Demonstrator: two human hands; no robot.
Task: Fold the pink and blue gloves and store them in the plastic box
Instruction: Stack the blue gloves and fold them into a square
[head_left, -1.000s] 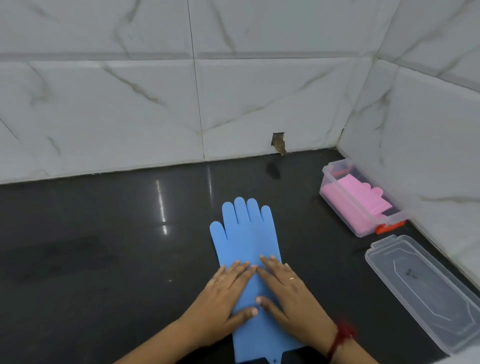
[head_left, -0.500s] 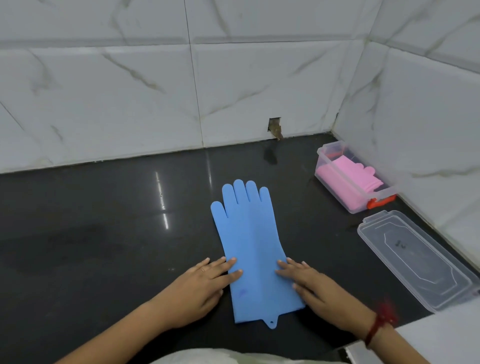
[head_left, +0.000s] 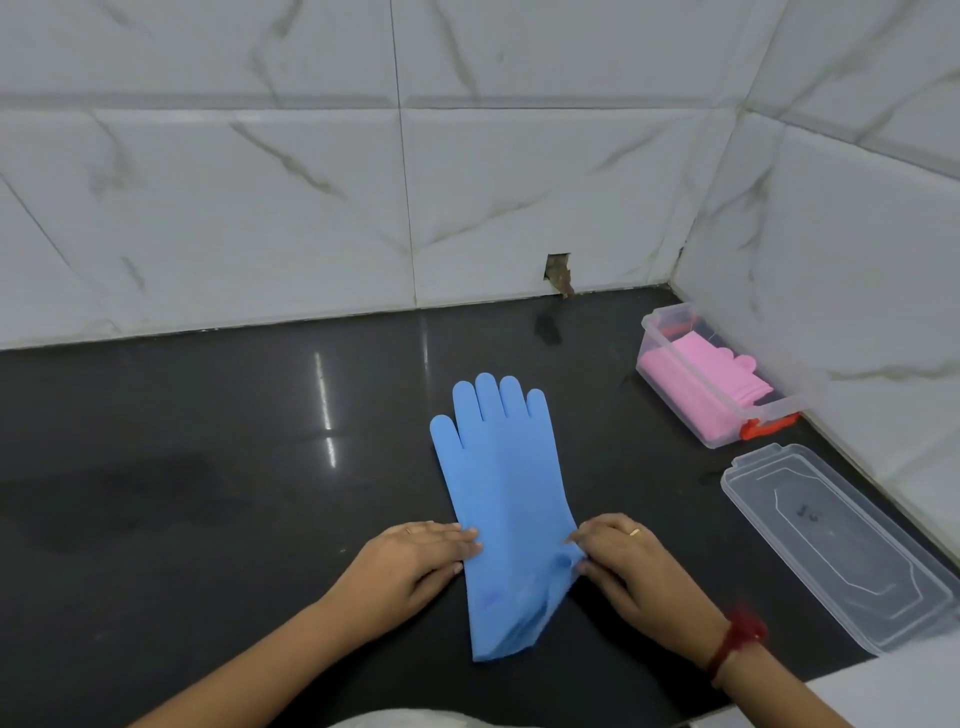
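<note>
White marbled wall tiles (head_left: 260, 208) meet glossy black countertop (head_left: 182, 467).

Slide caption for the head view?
Left hand touches, right hand pinches the blue glove at its cuff; pink glove lies in the open plastic box.

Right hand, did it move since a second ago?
Yes. The right hand slid off the middle of the blue glove to its right edge, toward the clear lid, and its fingers now pinch that edge.

You will find no text, label or number that can be read. The clear lid (head_left: 841, 545) by the right edge of the tabletop (head_left: 208, 467) carries a small dark mark, too small to make out.
</note>
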